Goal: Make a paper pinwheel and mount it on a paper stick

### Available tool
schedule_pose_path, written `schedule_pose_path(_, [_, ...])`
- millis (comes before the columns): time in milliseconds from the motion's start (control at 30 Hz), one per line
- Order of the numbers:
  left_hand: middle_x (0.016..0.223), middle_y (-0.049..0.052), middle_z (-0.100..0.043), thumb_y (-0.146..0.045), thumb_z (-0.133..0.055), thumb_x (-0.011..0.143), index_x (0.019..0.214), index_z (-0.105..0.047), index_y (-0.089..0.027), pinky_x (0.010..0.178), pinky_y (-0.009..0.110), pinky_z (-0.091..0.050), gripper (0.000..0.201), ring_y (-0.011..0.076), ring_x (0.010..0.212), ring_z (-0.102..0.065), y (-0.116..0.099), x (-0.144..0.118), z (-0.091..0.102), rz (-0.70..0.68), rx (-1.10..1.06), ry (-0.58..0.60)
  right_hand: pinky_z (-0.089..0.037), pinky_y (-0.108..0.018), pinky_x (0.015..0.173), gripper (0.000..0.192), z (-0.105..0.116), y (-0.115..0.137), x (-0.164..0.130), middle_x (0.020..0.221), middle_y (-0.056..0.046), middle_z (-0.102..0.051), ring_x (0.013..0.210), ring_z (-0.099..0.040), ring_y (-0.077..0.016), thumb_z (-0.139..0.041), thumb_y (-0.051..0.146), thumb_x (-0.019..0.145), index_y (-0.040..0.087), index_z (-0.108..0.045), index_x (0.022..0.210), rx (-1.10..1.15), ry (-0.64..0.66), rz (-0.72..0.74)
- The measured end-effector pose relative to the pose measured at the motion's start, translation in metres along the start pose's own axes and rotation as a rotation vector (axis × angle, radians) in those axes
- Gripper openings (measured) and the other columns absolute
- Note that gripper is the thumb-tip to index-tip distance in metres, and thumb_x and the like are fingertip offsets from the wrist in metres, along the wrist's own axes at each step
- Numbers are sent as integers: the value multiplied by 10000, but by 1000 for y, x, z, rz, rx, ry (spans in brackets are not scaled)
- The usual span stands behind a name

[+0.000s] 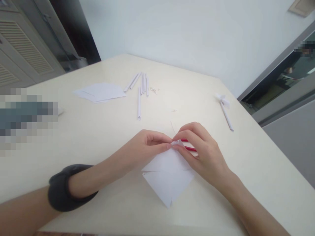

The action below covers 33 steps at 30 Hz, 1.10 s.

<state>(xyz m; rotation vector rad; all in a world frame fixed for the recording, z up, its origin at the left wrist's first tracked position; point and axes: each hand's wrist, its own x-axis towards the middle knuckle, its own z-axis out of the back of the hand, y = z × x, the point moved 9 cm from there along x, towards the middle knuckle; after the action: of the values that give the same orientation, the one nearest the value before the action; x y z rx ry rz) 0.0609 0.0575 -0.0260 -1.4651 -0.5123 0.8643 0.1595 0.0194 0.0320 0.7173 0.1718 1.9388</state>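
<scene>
A square sheet of white paper (pixel 169 180) lies in front of me, turned corner-up, with slits cut in from its corners. My left hand (pixel 151 142) pinches the far corner between thumb and fingers. Pressed against the same corner, the fingertips of my right hand (pixel 200 144) grip it from the other side. The paper looks creased and bunched there; my fingers hide the exact fold. Under my right hand are two red handles (pixel 190 148) of a tool, the rest of it covered. A thin wire-like strand (pixel 173 126) shows just beyond my fingers.
Several rolled paper tubes (pixel 139 103) and a stack of white sheets (pixel 103 93) lie farther back on the cream table (pixel 98 137). Small thin bits (pixel 154 90) are scattered by the tubes. A finished paper pinwheel (pixel 225 111) rests at right. A pixelated area covers the far left.
</scene>
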Motion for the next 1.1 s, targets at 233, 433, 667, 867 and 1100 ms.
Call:
schedule_pose_path(233, [844,12,-715,-316,-555,804,818,-717,-220,665,263,-462,189,187,790,-630,-7,2,-1,-93,119,-25,-455,-310,713,103,6,-6,0,907,-42,-568,844,-538,-170,-514,136,853,207,-584,831,83,-80,-50])
schedule_pose_path(433, [822,28,-713,-327,-520,799,822,-708,-208,658,293,-474,223,215,788,-639,-13,0,0,-119,188,-52,-457,-263,697,112,3,-24,1,853,-9,-587,799,-560,-138,-540,178,853,215,-588,760,350,-12,-257])
schedule_pose_path(667, [872,31,-707,-325,-479,828,862,-695,-209,735,304,-466,247,220,853,-628,-20,-5,-1,-110,261,-3,-463,-253,716,114,-9,-34,-1,850,1,-579,799,-564,-123,-517,206,858,200,-575,760,519,45,-378])
schedule_pose_path(867, [882,31,-693,-306,-486,834,866,-690,-207,759,310,-459,229,211,850,-617,-24,-3,-1,-112,267,15,-453,-258,702,122,-16,-37,-1,897,-12,-579,844,-556,-134,-482,245,872,198,-548,780,532,89,-403])
schedule_pose_path(1100, [843,24,-674,-387,-528,821,861,-637,-215,619,258,-444,207,187,751,-605,-13,0,12,-110,97,-119,-387,-201,475,198,-17,-45,-10,884,-9,-577,665,-532,-111,-456,414,878,234,-532,908,610,100,-558])
